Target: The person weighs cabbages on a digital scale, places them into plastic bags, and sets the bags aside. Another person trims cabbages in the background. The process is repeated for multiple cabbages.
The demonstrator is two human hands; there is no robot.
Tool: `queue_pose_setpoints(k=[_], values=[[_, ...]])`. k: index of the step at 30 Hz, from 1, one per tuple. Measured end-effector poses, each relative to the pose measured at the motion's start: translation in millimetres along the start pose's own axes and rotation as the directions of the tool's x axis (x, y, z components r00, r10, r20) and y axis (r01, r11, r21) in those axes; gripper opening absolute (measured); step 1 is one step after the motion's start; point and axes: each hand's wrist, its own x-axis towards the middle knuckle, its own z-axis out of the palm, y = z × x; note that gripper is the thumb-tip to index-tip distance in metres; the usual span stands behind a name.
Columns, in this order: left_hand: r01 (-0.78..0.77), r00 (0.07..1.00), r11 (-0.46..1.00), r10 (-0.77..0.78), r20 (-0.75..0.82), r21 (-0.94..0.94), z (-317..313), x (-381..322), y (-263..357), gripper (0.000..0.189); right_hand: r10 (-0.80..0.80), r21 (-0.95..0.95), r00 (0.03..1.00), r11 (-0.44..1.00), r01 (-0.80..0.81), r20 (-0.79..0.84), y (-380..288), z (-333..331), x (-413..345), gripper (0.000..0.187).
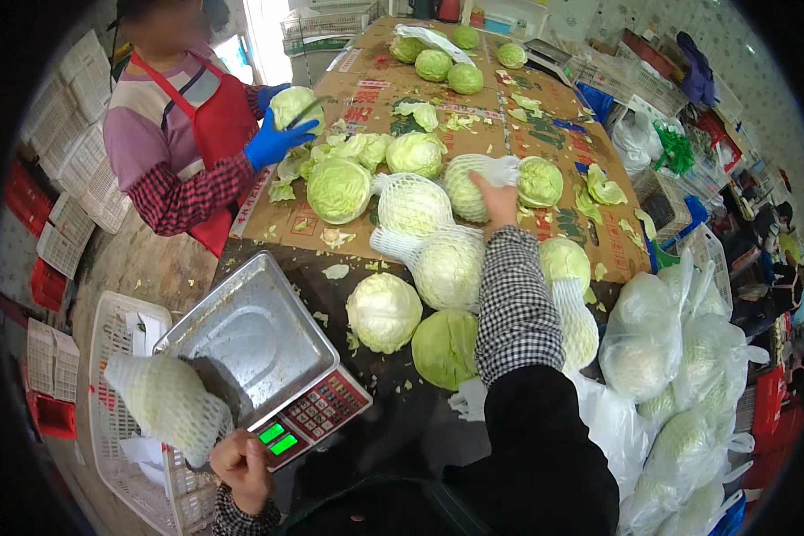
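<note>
My left hand (242, 465) is closed on the end of a white foam net around a cabbage (164, 398). That cabbage is beside the scale's steel pan (258, 328), above a white plastic basket (100, 375). With my arm stretched forward, my right hand (499, 197) grasps another netted cabbage (465, 184) on the cardboard-covered table. Two more netted cabbages, one farther (414, 204) and one nearer (450, 268), lie left of my forearm. A bare pale cabbage (384, 312) and a greener one (445, 348) sit closer to me. The scale's display (278, 439) is lit green.
Across the table's left side, a co-worker's blue-gloved hands (278, 137) hold a cabbage (296, 110) and a knife (308, 114). Bagged cabbages (643, 342) are piled at right. A partly netted cabbage (564, 264) lies beyond my right forearm. Loose leaves (419, 115) litter the cardboard (455, 144).
</note>
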Motion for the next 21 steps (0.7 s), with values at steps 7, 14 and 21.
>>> queue_pose_setpoints(k=[7, 14, 21], values=[[0.365, 0.931, 0.918, -0.359, 0.067, -0.156, 40.0, 12.3, -4.7, 0.038, 0.168, 0.913, 0.972, 0.347, -0.214, 0.164, 56.6, -38.5, -12.6, 0.059], [0.193, 0.968, 0.981, -0.187, 0.166, -0.022, 47.5, 14.0, 5.1, 0.033, 0.052, 0.994, 0.993, -0.035, -0.106, 0.107, -3.1, -29.8, -12.4, 0.057], [0.403, 0.914, 0.857, -0.358, 0.190, -0.322, 17.8, -23.4, 5.7, 0.037, -0.142, 0.981, 0.981, -0.128, -0.148, 0.130, -136.3, -72.2, -53.2, 0.051]])
